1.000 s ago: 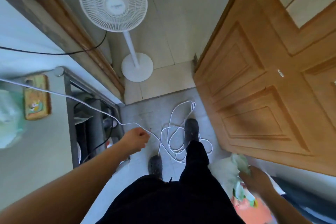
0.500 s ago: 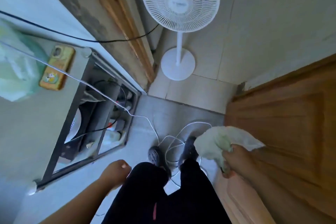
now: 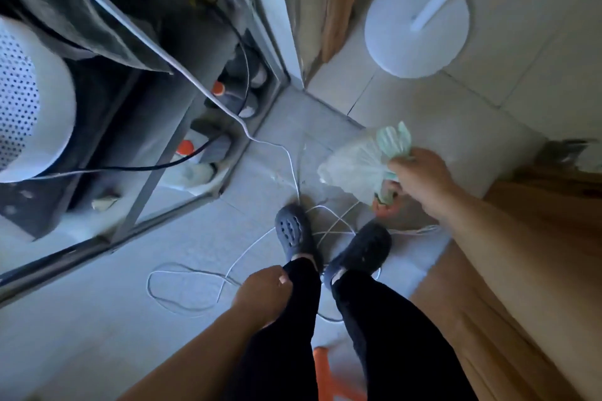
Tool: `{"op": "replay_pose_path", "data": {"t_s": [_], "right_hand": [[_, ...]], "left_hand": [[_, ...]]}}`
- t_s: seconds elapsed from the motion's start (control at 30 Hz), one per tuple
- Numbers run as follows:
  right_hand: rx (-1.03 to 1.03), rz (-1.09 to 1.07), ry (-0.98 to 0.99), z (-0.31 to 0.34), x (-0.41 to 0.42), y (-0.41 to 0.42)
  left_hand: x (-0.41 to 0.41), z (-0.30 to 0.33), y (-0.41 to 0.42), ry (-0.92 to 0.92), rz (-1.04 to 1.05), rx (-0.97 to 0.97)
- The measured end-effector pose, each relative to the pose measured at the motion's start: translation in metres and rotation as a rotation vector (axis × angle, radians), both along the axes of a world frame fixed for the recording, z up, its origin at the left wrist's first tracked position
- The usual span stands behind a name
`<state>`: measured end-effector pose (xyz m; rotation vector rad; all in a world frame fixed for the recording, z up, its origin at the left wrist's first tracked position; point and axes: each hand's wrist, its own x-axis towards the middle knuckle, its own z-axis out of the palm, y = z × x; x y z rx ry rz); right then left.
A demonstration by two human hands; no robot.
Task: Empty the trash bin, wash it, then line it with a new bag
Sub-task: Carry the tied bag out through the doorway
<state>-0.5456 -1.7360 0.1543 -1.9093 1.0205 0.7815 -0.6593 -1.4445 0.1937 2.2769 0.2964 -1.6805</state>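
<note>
Your right hand (image 3: 420,177) is clamped on the gathered neck of a pale green, translucent plastic trash bag (image 3: 355,161). The bag hangs above the grey tiled floor (image 3: 97,319), just ahead of your dark perforated clogs (image 3: 293,231). Something orange shows beneath the bag, possibly its contents; blur prevents confirmation. Your left hand (image 3: 264,295) sits against your left trouser leg, behind the clogs, fingers curled loosely, holding nothing. A thin white cord (image 3: 182,286) loops over the floor around and under the clogs. The round white fan base (image 3: 417,23) stands well ahead of the clogs, to the right. A metal-framed shelf unit (image 3: 140,192) lies to their left. A wooden door (image 3: 537,238) is at their right.
</note>
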Motion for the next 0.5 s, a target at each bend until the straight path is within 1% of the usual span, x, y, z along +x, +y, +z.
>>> {"op": "replay_pose_path", "data": {"t_s": [0.07,0.17,0.33,0.43,0.5], "right_hand": [[0.045,-0.011,-0.023,-0.036,0.024,0.021],[0.065,0.062,-0.054,-0.081,0.052,0.051],[0.137,0.083,-0.147,-0.125,0.092,0.088],[0.077,0.219,-0.195,-0.142,0.11,0.105],[0.029,0.266,-0.228,-0.152,0.118,0.113]], "left_hand": [[-0.002,-0.029,-0.001,0.013,-0.002,-0.013],[-0.001,-0.062,0.0,0.018,-0.046,-0.05],[0.014,-0.091,0.01,0.015,-0.179,-0.073],[0.024,-0.098,0.016,-0.006,-0.201,-0.093],[0.031,-0.103,0.021,-0.032,-0.18,-0.098]]}}
